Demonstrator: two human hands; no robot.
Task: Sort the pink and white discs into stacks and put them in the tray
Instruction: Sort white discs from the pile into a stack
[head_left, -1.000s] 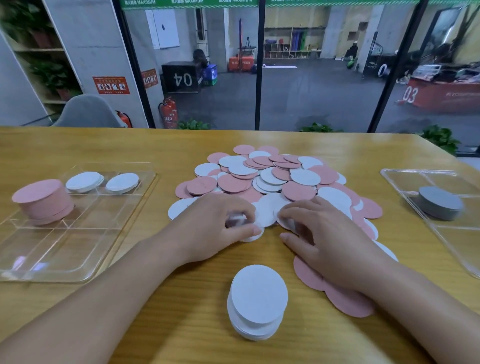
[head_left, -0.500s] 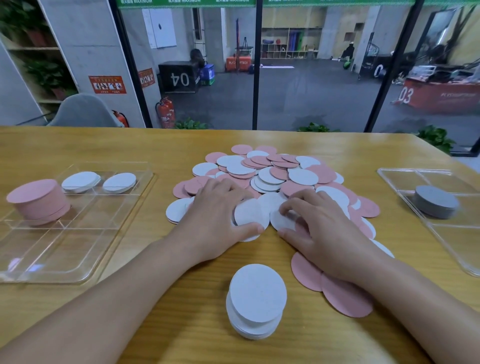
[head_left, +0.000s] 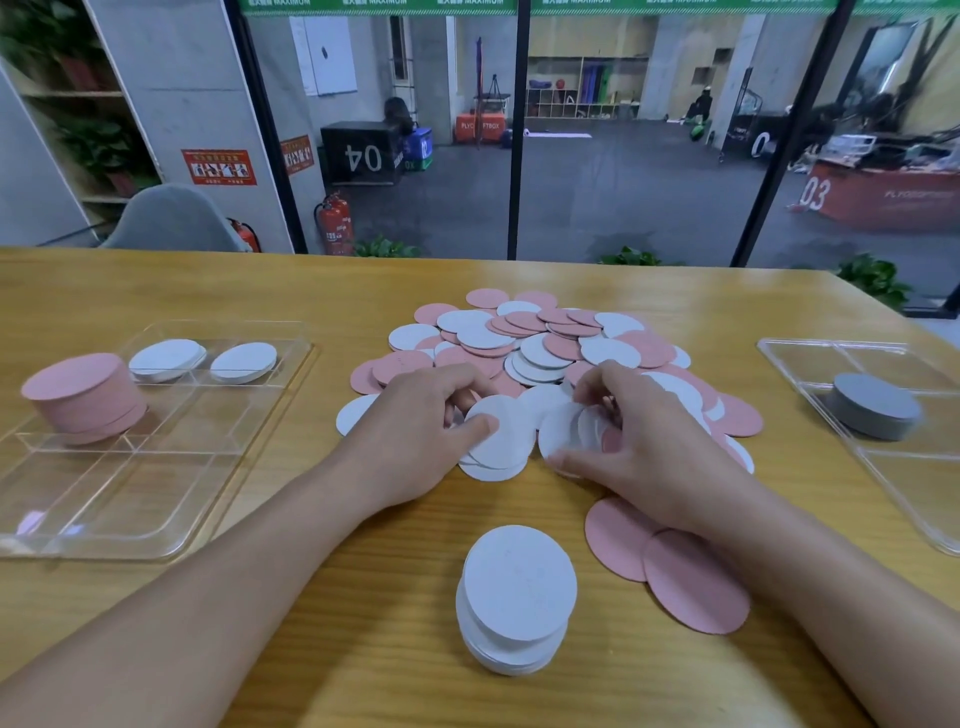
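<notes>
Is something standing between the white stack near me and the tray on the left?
Nothing visible does. The white stack stands alone, and only bare table separates it from the left tray. The left forearm hangs above that path.

Soft, even indoor light falls across a wooden table, casting faint shadows under the forearms and a white stack. Mild glare glints off the clear tray at left. The wide-angle lens bows the table edge and window posts; the hall beyond the glass is dimmer and slightly soft.
</notes>
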